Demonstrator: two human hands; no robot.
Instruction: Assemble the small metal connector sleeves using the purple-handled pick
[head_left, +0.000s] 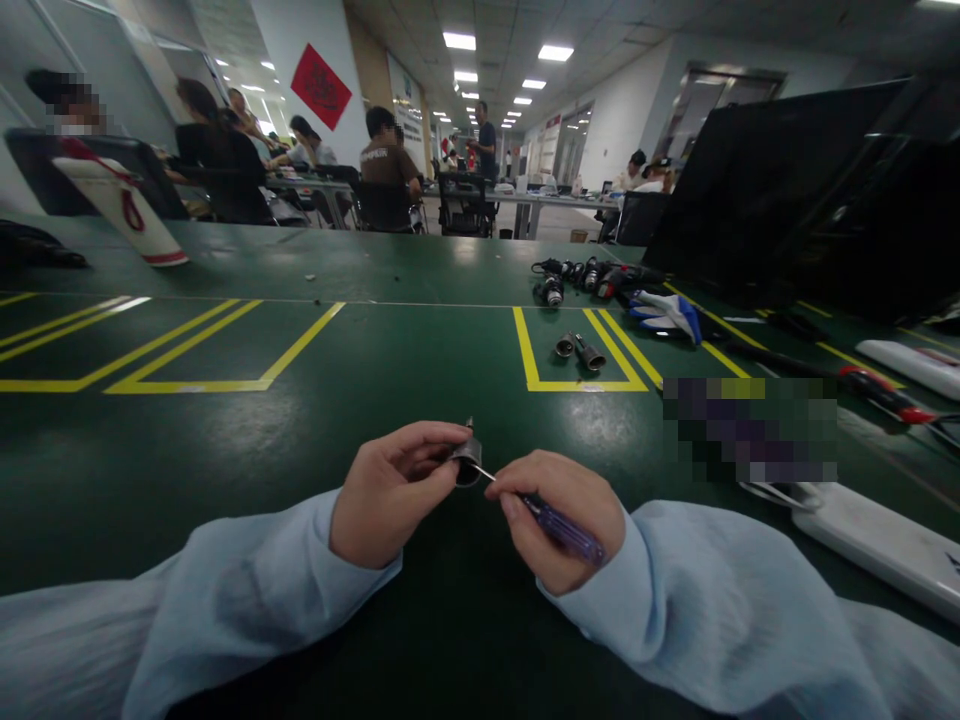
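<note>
My left hand [397, 492] pinches a small dark metal cup-shaped part [469, 462] between thumb and fingers. A thin stem points up from the part, and its open mouth faces down toward me. My right hand [559, 515] grips a screwdriver [566, 530] with a translucent purple handle. The thin shaft slants up to the left, and its tip reaches the mouth of the cup-shaped part. Whether the tip touches the inside cannot be seen. Two similar metal parts, a left one [565, 346] and a right one [590, 354], lie farther off inside a yellow-taped box.
Dark tools with cables [553, 290] and blue-white gloves [671, 315] lie at the back right. A black monitor [772, 190] and a red-black tool [885, 395] are on the right. At left stands a white cup [124, 205] on the green table [300, 440]. People sit behind.
</note>
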